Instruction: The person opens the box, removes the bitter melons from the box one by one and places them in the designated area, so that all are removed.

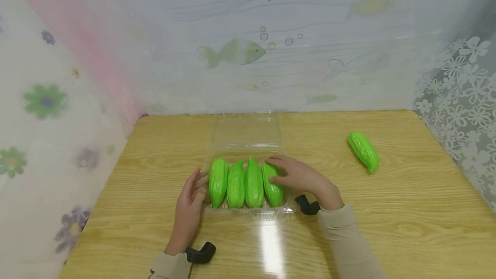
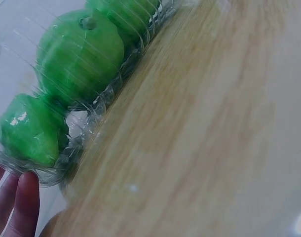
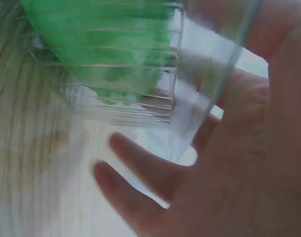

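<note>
Several bright green toy bitter melons (image 1: 254, 184) lie side by side in a clear plastic box (image 1: 288, 207), whose hinged lid (image 1: 246, 130) is folded back. At the box's left wall is my left hand (image 1: 188, 210); its fingertips touch the outside, and its fingers are only loosely bent. My right hand (image 1: 300, 178) reaches over the right wall and holds the rightmost bitter melon (image 1: 274, 193) by thumb and fingertips. In the right wrist view, two fingers (image 3: 145, 168) stay outside the clear wall. The underside of that melon's grip is hidden.
Another green bitter melon (image 1: 363, 151) lies apart on the wooden table (image 1: 407, 210), to the right. Patterned curtains (image 1: 240, 81) border the table at the back and both sides. A black wrist mount (image 1: 201, 253) sticks out from each sleeve.
</note>
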The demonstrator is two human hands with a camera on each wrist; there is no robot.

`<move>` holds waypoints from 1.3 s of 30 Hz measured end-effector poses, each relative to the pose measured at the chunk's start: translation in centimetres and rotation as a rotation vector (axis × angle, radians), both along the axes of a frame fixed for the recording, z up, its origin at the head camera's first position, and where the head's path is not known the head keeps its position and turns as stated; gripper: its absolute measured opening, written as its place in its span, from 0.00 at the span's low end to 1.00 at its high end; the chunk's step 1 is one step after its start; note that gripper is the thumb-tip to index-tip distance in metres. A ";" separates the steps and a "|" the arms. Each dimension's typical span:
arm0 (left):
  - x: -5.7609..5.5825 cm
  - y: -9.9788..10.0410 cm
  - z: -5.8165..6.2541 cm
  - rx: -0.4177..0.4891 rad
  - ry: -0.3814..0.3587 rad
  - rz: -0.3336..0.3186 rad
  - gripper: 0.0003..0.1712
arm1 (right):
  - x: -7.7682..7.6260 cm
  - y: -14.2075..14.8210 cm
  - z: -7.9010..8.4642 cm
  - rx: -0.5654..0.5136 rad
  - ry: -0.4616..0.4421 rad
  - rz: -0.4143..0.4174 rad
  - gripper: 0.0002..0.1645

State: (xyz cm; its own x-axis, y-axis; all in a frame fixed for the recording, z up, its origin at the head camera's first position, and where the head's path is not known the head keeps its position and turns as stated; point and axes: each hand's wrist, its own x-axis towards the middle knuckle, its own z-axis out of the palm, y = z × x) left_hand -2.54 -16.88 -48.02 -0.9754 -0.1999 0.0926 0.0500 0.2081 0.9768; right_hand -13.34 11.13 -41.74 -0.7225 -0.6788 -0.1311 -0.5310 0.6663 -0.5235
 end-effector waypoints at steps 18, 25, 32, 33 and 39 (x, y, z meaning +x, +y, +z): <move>-0.3 -0.4 -1.4 -0.034 0.016 0.013 0.31 | -1.3 0.9 -0.8 -0.276 0.186 -0.099 0.17; -0.1 -0.3 -1.0 -0.041 -0.001 0.010 0.30 | -1.0 0.9 -0.2 -0.362 0.159 -0.113 0.12; -0.1 -0.4 -1.0 -0.052 0.005 0.004 0.29 | -0.5 0.6 0.7 -0.441 0.108 -0.101 0.11; -0.1 -0.4 -1.0 -0.053 0.006 0.005 0.28 | -0.4 0.5 0.8 -0.452 0.093 -0.097 0.11; -0.1 -0.4 -1.0 -0.046 0.000 0.002 0.28 | 0.0 0.3 1.4 -0.484 -0.021 -0.042 0.13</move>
